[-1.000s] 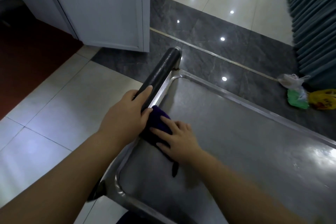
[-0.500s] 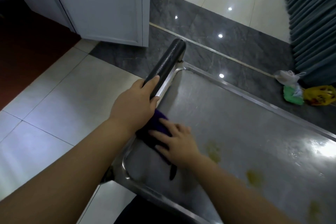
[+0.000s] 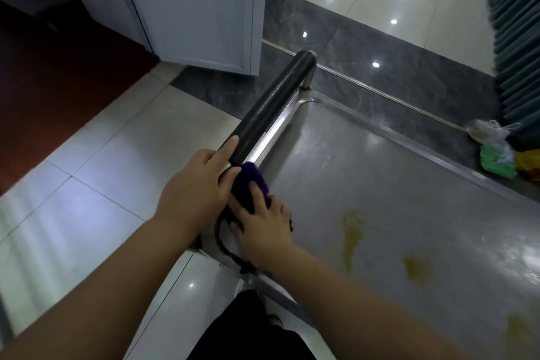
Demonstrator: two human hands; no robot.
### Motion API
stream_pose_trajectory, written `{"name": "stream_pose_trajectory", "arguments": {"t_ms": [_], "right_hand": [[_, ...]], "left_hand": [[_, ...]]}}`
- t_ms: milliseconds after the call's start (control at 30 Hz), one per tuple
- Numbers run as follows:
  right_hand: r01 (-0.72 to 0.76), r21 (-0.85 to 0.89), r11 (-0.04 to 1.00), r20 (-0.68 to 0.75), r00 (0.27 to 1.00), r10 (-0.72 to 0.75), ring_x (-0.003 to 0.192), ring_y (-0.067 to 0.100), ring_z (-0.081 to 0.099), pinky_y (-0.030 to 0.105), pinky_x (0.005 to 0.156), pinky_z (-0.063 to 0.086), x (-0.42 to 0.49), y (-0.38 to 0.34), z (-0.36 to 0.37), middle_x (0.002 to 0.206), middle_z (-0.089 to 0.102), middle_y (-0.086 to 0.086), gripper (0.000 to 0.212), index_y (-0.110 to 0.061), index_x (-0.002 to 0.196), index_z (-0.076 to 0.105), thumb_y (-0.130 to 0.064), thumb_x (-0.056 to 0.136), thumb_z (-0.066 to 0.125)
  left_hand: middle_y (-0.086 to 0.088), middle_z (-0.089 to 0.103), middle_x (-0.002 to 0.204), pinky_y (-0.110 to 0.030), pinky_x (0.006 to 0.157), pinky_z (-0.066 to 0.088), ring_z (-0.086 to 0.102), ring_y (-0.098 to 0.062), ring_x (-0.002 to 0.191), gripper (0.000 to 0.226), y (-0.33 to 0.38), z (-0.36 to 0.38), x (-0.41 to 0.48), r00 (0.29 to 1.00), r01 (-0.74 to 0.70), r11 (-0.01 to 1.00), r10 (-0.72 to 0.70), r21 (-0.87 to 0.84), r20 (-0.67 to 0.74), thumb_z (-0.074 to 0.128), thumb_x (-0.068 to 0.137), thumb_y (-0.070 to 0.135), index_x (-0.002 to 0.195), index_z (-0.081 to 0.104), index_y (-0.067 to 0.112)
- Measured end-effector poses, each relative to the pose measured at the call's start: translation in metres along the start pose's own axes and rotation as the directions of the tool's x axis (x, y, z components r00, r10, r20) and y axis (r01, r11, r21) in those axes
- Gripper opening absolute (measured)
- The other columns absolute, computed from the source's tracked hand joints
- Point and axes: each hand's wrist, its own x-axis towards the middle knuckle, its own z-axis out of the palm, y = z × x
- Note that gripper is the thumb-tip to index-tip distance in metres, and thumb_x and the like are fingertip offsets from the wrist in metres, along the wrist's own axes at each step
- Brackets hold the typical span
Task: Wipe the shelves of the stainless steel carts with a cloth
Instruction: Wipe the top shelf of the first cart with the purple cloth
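**Cloth in the handle corner, stains waiting off to the right**

Here we are at the top shelf (image 3: pixel 380 178) of the cart (image 3: pixel 455 168), right at the handle end. The left hand (image 3: pixel 194 188) has its grip clamped on the near end of the black handle (image 3: pixel 273 107), with the index finger laid out along the bar, steadying things. The right hand (image 3: pixel 263 229) is the working one. Its grip is apart, with the fingers spread flat and pressing the purple cloth (image 3: pixel 248 177) down onto the steel.

And where is that cloth? It's jammed into the corner under the handle, touching the raised rim (image 3: pixel 273 133) and just beside the left thumb. Part of it is hidden under the right palm, with a dark strand trailing out by the wrist.

Now the relation that matters: the yellowish stains (image 3: pixel 352 232) lie to the right of the cloth and a little nearer the person, well apart from it, strung out along the shelf. The shelf's long axis runs away from the handle, out to the right. The right hand is plainly the nearer one, with bare steel between it and the first stain.

My read is that the corner is getting its pass, and the next sweep wants to go rightward along that axis, away from the handle, pad flat.
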Motion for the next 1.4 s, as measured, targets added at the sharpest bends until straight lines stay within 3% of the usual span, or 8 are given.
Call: {"name": "stream_pose_trajectory", "arguments": {"t_ms": [133, 333, 633, 867, 1000, 1133, 1333, 1400], "right_hand": [[0.161, -0.159, 0.974, -0.033, 0.985, -0.168, 0.12, 0.035, 0.04, 0.046, 0.099, 0.032, -0.027, 0.045, -0.008, 0.153, 0.024, 0.001, 0.05, -0.055, 0.139, 0.022, -0.055, 0.09, 0.033], [-0.547, 0.063, 0.835, -0.1, 0.829, 0.55, 0.129, 0.043, 0.021, 0.054, 0.105, 0.018, -0.016, 0.069, -0.021, 0.154, 0.003, 0.009, 0.06, -0.044, 0.146, 0.001, -0.053, 0.094, 0.03], [0.071, -0.054, 0.996, -0.1, 0.992, -0.076, 0.12, 0.033, 0.032, 0.042, 0.1, 0.026, -0.049, -0.006, 0.011, 0.15, 0.024, 0.003, 0.049, -0.047, 0.14, 0.027, -0.047, 0.093, 0.038], [-0.666, 0.105, 0.739, -0.118, 0.729, 0.674, 0.126, 0.039, 0.017, 0.052, 0.106, 0.02, -0.076, 0.042, 0.001, 0.152, 0.004, 0.005, 0.054, -0.043, 0.145, 0.011, -0.049, 0.096, 0.032], [-0.362, 0.034, 0.932, -0.118, 0.924, 0.363, 0.116, 0.037, 0.031, 0.048, 0.096, 0.033, -0.096, -0.008, 0.018, 0.15, 0.021, 0.007, 0.05, -0.047, 0.141, 0.025, -0.052, 0.092, 0.036], [-0.258, -0.014, 0.966, -0.19, 0.949, 0.251, 0.1, 0.036, 0.053, 0.046, 0.084, 0.046, -0.134, 0.026, 0.01, 0.136, 0.049, 0.008, 0.045, -0.039, 0.13, 0.053, -0.044, 0.085, 0.054], [-0.857, 0.217, 0.467, -0.147, 0.444, 0.884, 0.122, 0.037, 0.029, 0.048, 0.103, 0.026, -0.157, 0.1, 0.003, 0.149, 0.014, 0.006, 0.054, -0.045, 0.144, 0.02, -0.05, 0.094, 0.038], [-0.878, 0.187, 0.441, -0.119, 0.425, 0.897, 0.123, 0.041, 0.024, 0.052, 0.103, 0.022, -0.138, 0.088, 0.005, 0.151, 0.006, 0.008, 0.055, -0.045, 0.145, 0.01, -0.052, 0.095, 0.031]], "left_hand": [[-0.005, 0.059, 0.108, -0.019, 0.062, 0.039, 0.048, -0.008, 0.078, 0.053, 0.003, -0.001, -0.001, 0.999, -0.025, 1.0, 0.025, -0.01, -0.046, 0.043, 0.096, 0.036, 0.146, 0.027, 0.031], [-0.008, 0.063, 0.102, -0.023, 0.063, 0.043, 0.051, -0.013, 0.076, 0.05, 0.007, 0.003, 0.001, 0.994, -0.033, 0.999, 0.034, 0.016, -0.1, 0.045, 0.097, 0.034, 0.144, 0.033, 0.026], [-0.008, 0.062, 0.103, -0.029, 0.068, 0.051, 0.057, -0.018, 0.081, 0.05, -0.004, 0.005, 0.001, 0.99, -0.095, 0.995, 0.095, 0.009, -0.1, 0.044, 0.097, 0.034, 0.144, 0.033, 0.024], [-0.023, 0.053, 0.126, -0.047, 0.086, 0.043, 0.048, -0.039, 0.11, 0.036, 0.002, 0.007, -0.003, 0.915, -0.255, 0.903, 0.341, 0.346, -0.215, 0.06, 0.086, 0.014, 0.121, 0.058, 0.008], [-0.021, 0.053, 0.123, -0.044, 0.09, 0.039, 0.043, -0.035, 0.112, 0.031, 0.019, 0.018, -0.016, 0.827, -0.46, 0.811, 0.54, 0.362, -0.159, 0.056, 0.079, 0.007, 0.11, 0.061, 0.008], [-0.018, 0.043, 0.139, -0.042, 0.107, 0.034, 0.035, -0.036, 0.132, 0.044, 0.035, 0.044, -0.027, 0.869, -0.482, 0.868, 0.455, 0.121, 0.197, 0.051, 0.083, 0.005, 0.127, 0.051, 0.005], [-0.003, 0.032, 0.141, -0.041, 0.105, 0.031, 0.03, -0.027, 0.131, 0.034, 0.011, 0.088, -0.045, 0.828, -0.384, 0.902, 0.242, 0.197, 0.506, 0.033, 0.098, 0.028, 0.131, 0.036, 0.019], [-0.004, 0.032, 0.144, -0.045, 0.106, 0.032, 0.029, -0.031, 0.134, 0.04, 0.013, 0.092, -0.045, 0.854, -0.322, 0.923, 0.188, 0.209, 0.485, 0.032, 0.098, 0.032, 0.137, 0.031, 0.021]]}}
